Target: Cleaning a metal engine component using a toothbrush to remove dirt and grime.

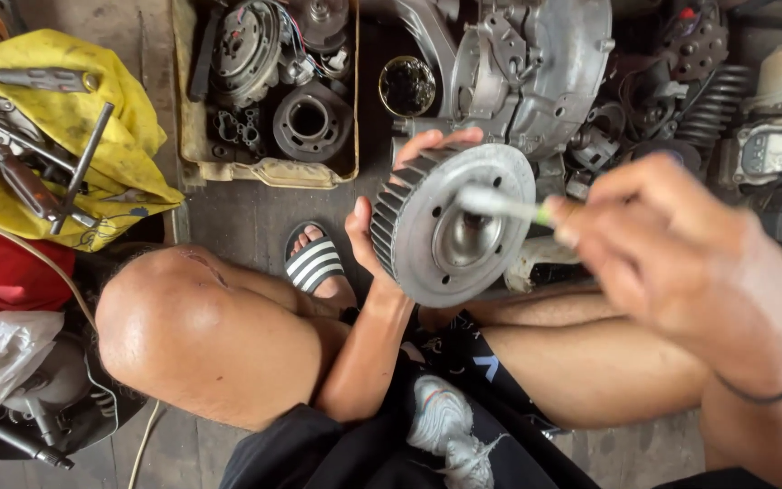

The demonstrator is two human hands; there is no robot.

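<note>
Head view: in the middle of the frame the left hand (382, 231) grips a round metal wheel (450, 226) with a finned rim, fingers curled over its top edge and thumb at its left side. From the right, the right hand (672, 244) is closed around a thin white brush (500, 204), blurred, whose tip sits at the wheel's sunken centre. Directly above the wheel, almost touching it, stands a grey engine case (536, 68). A tray of parts (269, 167) lies at upper left of centre, and a yellow cloth (92, 136) with tools lies at far left. The bare knees crowd in below; open floor (237, 213) shows only left of the wheel, beside a striped sandal (314, 263).
</note>
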